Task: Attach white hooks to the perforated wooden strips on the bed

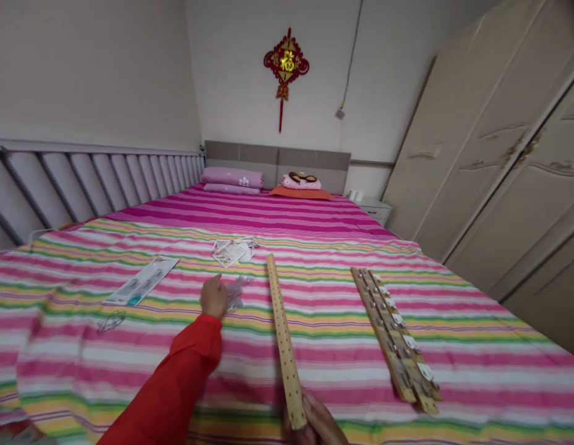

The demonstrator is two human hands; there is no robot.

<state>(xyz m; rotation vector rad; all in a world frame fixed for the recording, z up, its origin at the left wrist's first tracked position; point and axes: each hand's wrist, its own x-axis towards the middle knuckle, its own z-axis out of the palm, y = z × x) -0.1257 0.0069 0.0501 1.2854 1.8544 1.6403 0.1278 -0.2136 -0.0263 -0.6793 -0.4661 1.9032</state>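
My left hand (213,297), in a red sleeve, is at the left edge of a small clear plastic bag (235,293) with small shiny pieces in and around it. Its fingers are curled together, and whatever they hold is hidden. Down at the bottom of the view, my right hand (321,421) is closed around the near end of a long wooden strip (282,337) with rows of small holes. The strip points away from me, tilted up over the striped cloth. To the right lie several similar wooden strips (393,337) side by side, fitted with metal pieces and white parts.
A bed with a striped sheet (315,364) spreads beneath everything. On it are a pile of white tags (231,251), a flat packet (143,281) and a loose wire-like bundle (111,322). Folded bedding (234,178) is at the headboard; a wardrobe (491,148) stands right.
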